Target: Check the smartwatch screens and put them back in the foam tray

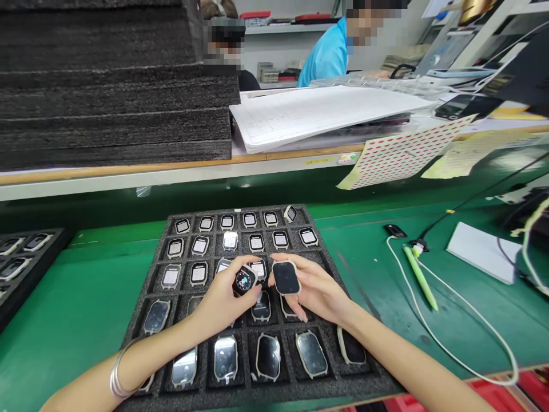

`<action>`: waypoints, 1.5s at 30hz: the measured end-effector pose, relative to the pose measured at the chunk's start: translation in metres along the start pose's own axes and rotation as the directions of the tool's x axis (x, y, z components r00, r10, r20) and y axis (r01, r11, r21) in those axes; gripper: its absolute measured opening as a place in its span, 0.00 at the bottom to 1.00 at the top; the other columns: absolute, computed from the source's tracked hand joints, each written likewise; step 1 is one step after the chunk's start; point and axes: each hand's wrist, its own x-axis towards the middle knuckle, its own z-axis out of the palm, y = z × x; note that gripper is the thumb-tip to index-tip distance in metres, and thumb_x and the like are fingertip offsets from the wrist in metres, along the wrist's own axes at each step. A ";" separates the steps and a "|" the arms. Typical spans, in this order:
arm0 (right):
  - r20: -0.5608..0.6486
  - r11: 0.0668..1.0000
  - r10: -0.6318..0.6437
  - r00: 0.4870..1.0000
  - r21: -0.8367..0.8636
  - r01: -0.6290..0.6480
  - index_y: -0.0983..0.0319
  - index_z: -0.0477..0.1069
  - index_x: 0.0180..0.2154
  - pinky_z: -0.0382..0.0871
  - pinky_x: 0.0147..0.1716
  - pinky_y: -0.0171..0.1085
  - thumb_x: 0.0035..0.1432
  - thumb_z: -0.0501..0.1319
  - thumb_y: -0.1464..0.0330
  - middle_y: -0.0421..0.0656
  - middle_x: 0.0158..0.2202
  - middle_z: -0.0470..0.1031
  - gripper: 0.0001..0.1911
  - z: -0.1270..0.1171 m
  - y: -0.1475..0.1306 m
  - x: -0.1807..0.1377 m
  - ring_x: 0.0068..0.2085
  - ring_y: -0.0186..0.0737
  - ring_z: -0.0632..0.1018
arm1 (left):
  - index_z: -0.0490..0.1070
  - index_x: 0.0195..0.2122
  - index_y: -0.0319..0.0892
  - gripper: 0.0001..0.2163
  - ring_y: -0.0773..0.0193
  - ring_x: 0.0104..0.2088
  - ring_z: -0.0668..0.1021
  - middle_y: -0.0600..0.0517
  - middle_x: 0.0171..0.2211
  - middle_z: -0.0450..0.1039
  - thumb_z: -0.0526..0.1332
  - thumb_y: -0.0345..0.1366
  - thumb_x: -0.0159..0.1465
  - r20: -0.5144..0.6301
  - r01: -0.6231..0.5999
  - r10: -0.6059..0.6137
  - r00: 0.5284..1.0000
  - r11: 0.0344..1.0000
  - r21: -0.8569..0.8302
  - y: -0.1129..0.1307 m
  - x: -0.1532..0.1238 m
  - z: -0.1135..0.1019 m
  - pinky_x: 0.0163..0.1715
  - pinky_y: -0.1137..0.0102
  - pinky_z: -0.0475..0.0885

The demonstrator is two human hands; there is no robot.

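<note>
A black foam tray (330,382) lies on the green bench, its compartments holding several strapless smartwatches, some with lit white screens and some dark. Above its middle, my left hand (223,292) is closed around a smartwatch (245,280) whose lit face shows a dial. Close to its right, my right hand (319,286) grips another smartwatch (286,278), with a dark screen and a pale case, between thumb and fingers. The two held watches are apart. In the front row sits a dark-faced watch (268,356). Both hands partly hide the compartments beneath them.
Another foam tray (32,263) with watches is at the left. Stacked black foam (107,109) and papers (326,114) occupy the shelf. To the right lie a green pen (420,278), a white cable (463,317) and a white pad (484,252). Two people are behind the shelf.
</note>
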 end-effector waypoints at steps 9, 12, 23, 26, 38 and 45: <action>-0.029 0.999 0.000 1.000 -0.049 -0.001 0.62 0.66 0.55 0.71 0.19 0.33 0.62 0.62 0.67 0.52 0.44 0.74 0.20 -0.002 0.003 -0.001 0.22 0.37 0.77 | 0.64 0.49 0.46 0.17 0.58 0.48 0.72 0.51 0.47 0.70 0.58 0.28 0.58 -0.020 -0.015 0.014 1.000 1.000 -0.014 0.000 0.001 0.000 0.50 0.64 0.64; -0.067 0.996 0.011 0.998 -0.082 -0.016 0.63 0.67 0.53 0.72 0.19 0.33 0.60 0.63 0.66 0.51 0.41 0.75 0.20 -0.002 0.004 -0.001 0.22 0.37 0.76 | 0.64 0.49 0.44 0.16 0.58 0.47 0.72 0.50 0.46 0.71 0.56 0.28 0.58 0.024 0.020 -0.020 1.000 1.000 0.019 0.005 0.000 -0.002 0.50 0.63 0.64; -0.068 0.992 0.007 0.998 -0.126 -0.016 0.63 0.67 0.53 0.75 0.22 0.36 0.61 0.62 0.67 0.48 0.37 0.75 0.19 -0.003 0.004 -0.001 0.23 0.39 0.78 | 0.65 0.49 0.42 0.17 0.57 0.47 0.73 0.50 0.45 0.72 0.57 0.27 0.57 0.036 0.018 -0.020 0.999 0.999 0.048 0.008 -0.002 -0.002 0.49 0.64 0.66; -0.048 0.991 0.015 0.999 -0.129 -0.021 0.63 0.66 0.53 0.75 0.23 0.37 0.61 0.63 0.68 0.46 0.33 0.75 0.19 -0.002 0.004 -0.002 0.24 0.41 0.79 | 0.64 0.50 0.43 0.18 0.58 0.48 0.73 0.50 0.47 0.72 0.57 0.27 0.58 0.014 0.012 -0.013 1.000 0.999 0.042 0.009 -0.002 -0.003 0.51 0.64 0.65; -0.096 0.986 0.001 0.995 -0.163 -0.017 0.64 0.67 0.52 0.75 0.22 0.36 0.59 0.64 0.66 0.44 0.30 0.75 0.20 0.003 0.002 -0.001 0.23 0.41 0.78 | 0.65 0.49 0.43 0.18 0.56 0.47 0.73 0.50 0.46 0.72 0.57 0.27 0.57 0.050 0.015 -0.018 0.999 0.998 0.053 0.011 -0.004 -0.006 0.47 0.65 0.67; -0.144 0.983 0.015 0.989 -0.179 -0.041 0.63 0.68 0.52 0.73 0.22 0.37 0.58 0.65 0.64 0.45 0.32 0.75 0.22 0.003 0.000 0.000 0.22 0.41 0.77 | 0.65 0.49 0.43 0.17 0.60 0.42 0.74 0.50 0.43 0.72 0.57 0.27 0.57 0.027 -0.023 0.023 0.999 1.000 0.019 0.008 0.000 -0.004 0.45 0.67 0.68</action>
